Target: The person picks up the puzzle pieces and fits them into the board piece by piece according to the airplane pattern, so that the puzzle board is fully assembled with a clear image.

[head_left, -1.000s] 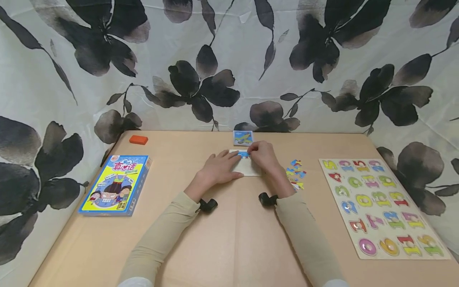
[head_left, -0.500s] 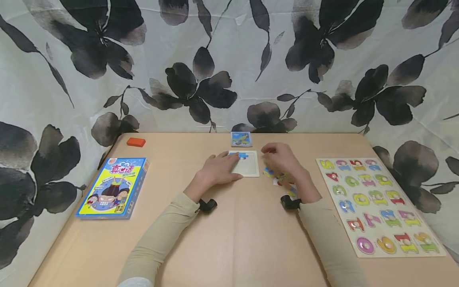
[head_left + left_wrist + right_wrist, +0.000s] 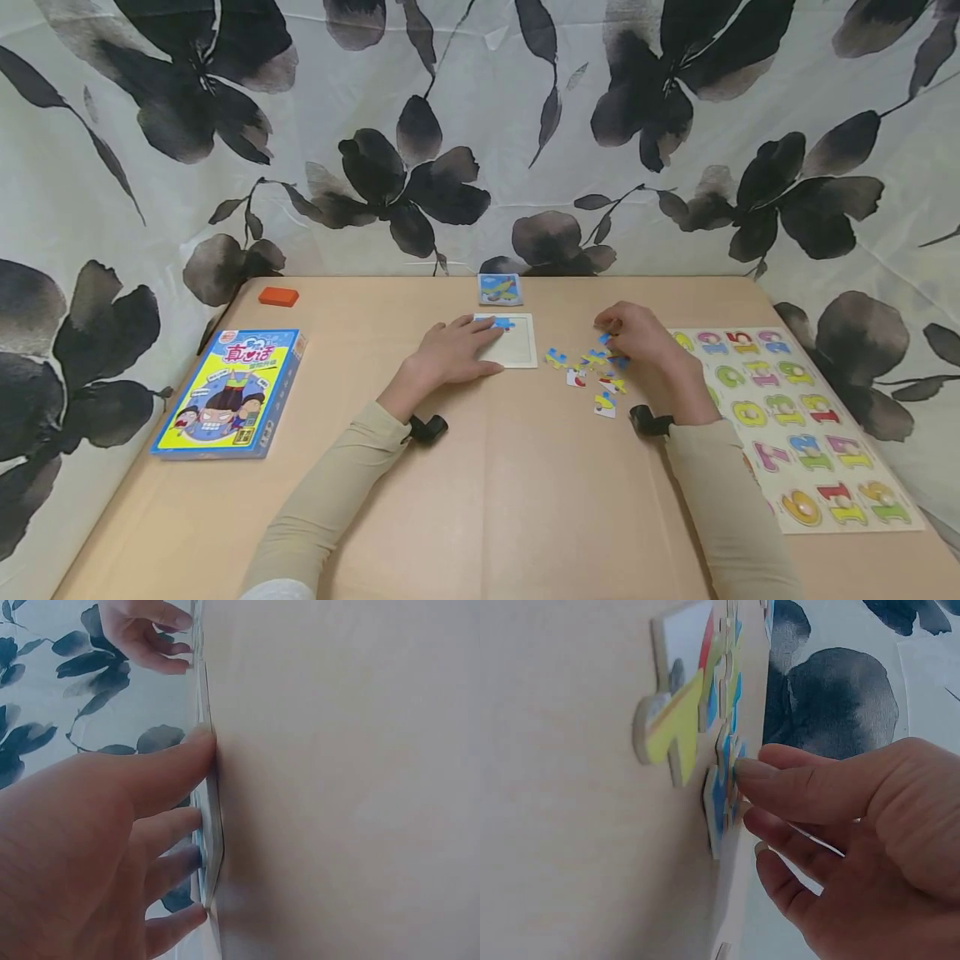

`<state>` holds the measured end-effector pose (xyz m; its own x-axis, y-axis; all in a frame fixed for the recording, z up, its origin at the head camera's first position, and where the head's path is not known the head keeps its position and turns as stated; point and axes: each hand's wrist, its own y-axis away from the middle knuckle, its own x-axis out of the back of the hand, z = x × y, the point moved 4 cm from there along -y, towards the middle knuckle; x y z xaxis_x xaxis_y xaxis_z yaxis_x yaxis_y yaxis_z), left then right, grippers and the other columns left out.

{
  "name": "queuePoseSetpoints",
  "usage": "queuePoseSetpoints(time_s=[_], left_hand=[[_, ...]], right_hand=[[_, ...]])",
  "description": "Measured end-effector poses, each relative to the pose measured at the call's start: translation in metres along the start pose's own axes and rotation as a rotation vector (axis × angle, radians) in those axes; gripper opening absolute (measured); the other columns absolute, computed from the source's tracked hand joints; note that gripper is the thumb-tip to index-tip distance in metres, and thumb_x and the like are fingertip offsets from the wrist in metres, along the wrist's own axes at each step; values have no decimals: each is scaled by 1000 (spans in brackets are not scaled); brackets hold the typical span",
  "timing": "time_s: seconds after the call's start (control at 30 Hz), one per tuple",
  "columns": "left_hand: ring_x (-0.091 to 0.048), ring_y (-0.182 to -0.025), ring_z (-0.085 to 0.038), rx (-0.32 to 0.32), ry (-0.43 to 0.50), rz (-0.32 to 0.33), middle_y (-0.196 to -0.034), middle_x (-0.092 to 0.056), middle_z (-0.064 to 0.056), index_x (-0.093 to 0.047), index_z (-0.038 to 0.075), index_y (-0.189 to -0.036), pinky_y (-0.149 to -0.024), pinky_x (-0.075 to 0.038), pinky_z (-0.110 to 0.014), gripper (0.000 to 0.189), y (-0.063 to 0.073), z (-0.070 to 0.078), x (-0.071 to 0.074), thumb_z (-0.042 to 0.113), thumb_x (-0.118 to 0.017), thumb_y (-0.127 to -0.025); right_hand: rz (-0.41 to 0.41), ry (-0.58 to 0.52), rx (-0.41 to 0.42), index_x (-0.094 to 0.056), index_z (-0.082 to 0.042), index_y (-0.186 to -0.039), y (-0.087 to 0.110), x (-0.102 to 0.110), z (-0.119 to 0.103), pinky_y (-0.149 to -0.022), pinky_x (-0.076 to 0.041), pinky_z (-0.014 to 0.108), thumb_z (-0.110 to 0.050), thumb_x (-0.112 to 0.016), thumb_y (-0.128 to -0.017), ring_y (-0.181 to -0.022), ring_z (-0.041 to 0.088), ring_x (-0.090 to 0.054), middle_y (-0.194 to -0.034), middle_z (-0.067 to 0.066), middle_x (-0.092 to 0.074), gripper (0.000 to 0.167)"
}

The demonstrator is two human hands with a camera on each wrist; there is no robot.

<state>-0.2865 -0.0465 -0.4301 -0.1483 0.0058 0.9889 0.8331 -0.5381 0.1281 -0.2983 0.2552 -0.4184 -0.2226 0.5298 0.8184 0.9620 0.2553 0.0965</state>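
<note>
In the head view, my left hand (image 3: pixel 454 352) rests with fingers spread on the left side of a white puzzle frame (image 3: pixel 522 354). Blue puzzle pieces (image 3: pixel 504 323) lie joined along its top, partly under the fingers. In the left wrist view, the thumb and fingertips touch the frame's edge (image 3: pixel 215 832). My right hand (image 3: pixel 641 335) is over the far right of the loose puzzle pieces (image 3: pixel 595 358), fingers loosely bent. A blue piece (image 3: pixel 604 338) lies at its fingertips. The right wrist view shows the thumb beside blue pieces (image 3: pixel 717 802), with a yellow-and-white piece (image 3: pixel 676 724) nearer.
Behind the frame stands a small airplane picture (image 3: pixel 500 289). A blue and yellow box (image 3: pixel 231 392) and an orange block (image 3: pixel 278 297) lie on the left. A number board (image 3: pixel 810 433) lies on the right, partly under the right arm. Floral cloth (image 3: pixel 420 200) hangs behind the table.
My right hand has left the frame and moved right, across the loose pieces to their far side. My left hand has stayed on the frame. The view has shifted slightly.
</note>
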Motion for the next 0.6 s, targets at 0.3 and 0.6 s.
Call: queuePoseSetpoints(time_s=[0.3, 0.6], left_hand=[[-31, -150, -28, -6, 15, 15, -163, -32, 5, -37, 31, -154, -110, -40, -55, 71, 1, -1, 0, 65, -51, -94], [-31, -150, -29, -18, 38, 12, -163, -33, 5, -37, 32, -154, -110, -38, -57, 71, 1, -2, -1, 64, -52, -93]], right_hand=[[-23, -1, -37, -66, 0, -117, -3, -3, 8, -79, -50, 35, 4, -64, -89, -96, 32, -52, -110, 20, -58, 28], [-57, -72, -121, -62, -2, -112, -2, -5, 18, -68, -48, 26, -1, -66, -90, -83, 27, -55, -103, 18, -55, 23]])
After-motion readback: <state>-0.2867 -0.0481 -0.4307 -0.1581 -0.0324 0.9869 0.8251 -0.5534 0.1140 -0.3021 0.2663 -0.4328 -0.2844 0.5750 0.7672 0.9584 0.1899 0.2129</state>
